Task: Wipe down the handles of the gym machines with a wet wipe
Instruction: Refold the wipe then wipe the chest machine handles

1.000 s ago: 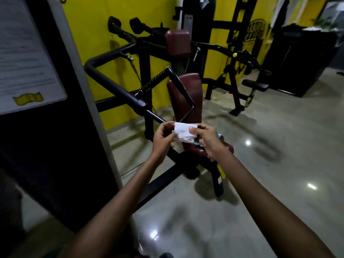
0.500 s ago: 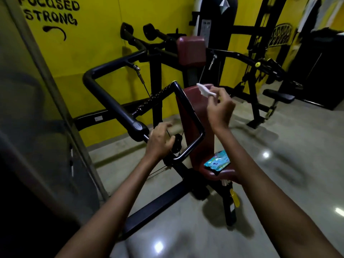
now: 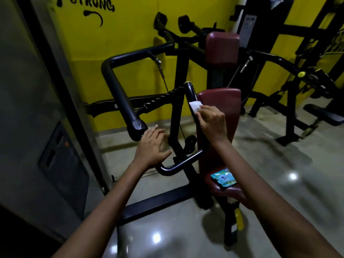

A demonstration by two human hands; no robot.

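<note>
Two hands in view, both bare, arms reaching forward from the lower edge.

Right hand [image 3: 211, 121]: fingers curled, pinching a white wet wipe [image 3: 195, 106] and pressing it against the upright black handle [image 3: 191, 94] of the near gym machine, just below that handle's top end.

Left hand [image 3: 152, 148]: fingers straight and slightly spread, palm down, holding nothing; it lies at the lower end of the thick black lever arm [image 3: 119, 90], above the curved lower bar [image 3: 180, 163] of the same handle loop. Whether it touches the metal cannot be told.

Seat [image 3: 230, 192]: dark red padding, low on the machine. A teal wipes packet [image 3: 224, 177] lies flat on its near left part.

Backrest [image 3: 221, 103]: dark red pad, upright, directly behind the wiped handle. A second dark red pad [image 3: 222, 47] stands higher on the frame.

Floor [image 3: 279, 183]: grey, polished, with bright light reflections.

Wall [image 3: 130, 34]: yellow, with black lettering reading "STRONG" near the top edge.

Further black machine [image 3: 297, 90]: far right, well apart from the hands.
</note>
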